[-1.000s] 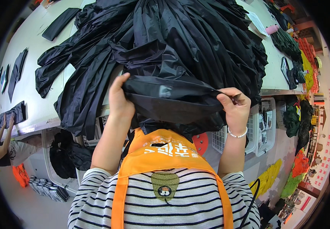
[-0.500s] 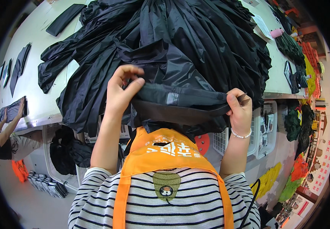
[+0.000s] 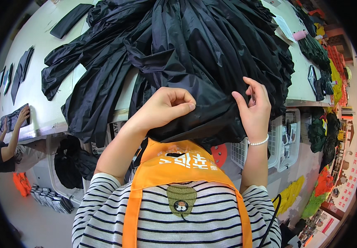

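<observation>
A large heap of thin, shiny black fabric (image 3: 211,53) spreads over the table and hangs past its near edge. The nearest black fabric piece (image 3: 195,126) droops in front of my orange apron. My left hand (image 3: 164,108) is closed over it, thumb and curled forefinger pinched together on the cloth. At the right side of the same piece, my right hand (image 3: 256,101) is raised with thumb and fingers apart. Its thumb tip is close to the cloth; whether they touch I cannot tell. Nothing shows gripped in that hand.
Folded black pieces (image 3: 71,20) lie along the white table (image 3: 42,62). At the far left, another person's hands (image 3: 23,115) rest on one. White plastic baskets (image 3: 286,153) stand below the table edge. A pink thread cone (image 3: 299,35) sits at the right.
My left hand has moved right and nearer, across the cloth. My right hand has let go of the band edge and spread its fingers. The stretched band has dropped out of sight.
</observation>
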The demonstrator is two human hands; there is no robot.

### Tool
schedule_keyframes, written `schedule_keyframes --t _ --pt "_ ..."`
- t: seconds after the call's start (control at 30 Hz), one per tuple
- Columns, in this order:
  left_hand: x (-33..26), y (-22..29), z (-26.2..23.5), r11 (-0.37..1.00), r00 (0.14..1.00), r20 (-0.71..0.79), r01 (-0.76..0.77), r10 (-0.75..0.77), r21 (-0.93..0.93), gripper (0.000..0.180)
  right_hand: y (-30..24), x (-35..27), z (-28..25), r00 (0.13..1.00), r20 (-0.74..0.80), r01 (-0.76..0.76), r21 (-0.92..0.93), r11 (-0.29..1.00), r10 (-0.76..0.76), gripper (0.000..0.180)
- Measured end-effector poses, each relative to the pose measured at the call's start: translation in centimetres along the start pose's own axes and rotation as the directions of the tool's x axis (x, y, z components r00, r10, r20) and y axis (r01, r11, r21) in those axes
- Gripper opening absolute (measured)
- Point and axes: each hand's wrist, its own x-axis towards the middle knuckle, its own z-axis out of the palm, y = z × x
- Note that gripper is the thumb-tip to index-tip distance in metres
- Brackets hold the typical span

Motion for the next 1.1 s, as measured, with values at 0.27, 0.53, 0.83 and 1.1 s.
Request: schedule_keyframes --t 0.27,0.53,0.83,1.1 --pt "0.3 0.7 0.7 0.971 0.991 -0.075 -0.092 0.111 0.219 0.015 -2.6 0.4 0.5 0.799 0.55 0.129 0.237 0.963 -0.243 0.013" --pt "1.9 -0.7 -0.8 0.976 0.998 -0.031 0.053 -0.061 -0.213 0.013 -3.0 -0.4 1.8 0.873 0.338 0.231 0.347 0.909 -0.351 0.02" --pt "2.1 -0.5 -0.6 0.964 0.984 -0.159 0.039 -0.084 -0.265 0.012 -1.6 -1.2 1.2 0.925 0.315 0.114 0.303 0.946 -0.212 0.018" --pt "2.0 -0.1 -0.3 0.982 0.988 -0.151 -0.005 -0.024 -0.19 0.012 -1.4 -1.6 1.7 0.917 0.314 0.215 0.13 0.968 -0.246 0.019"
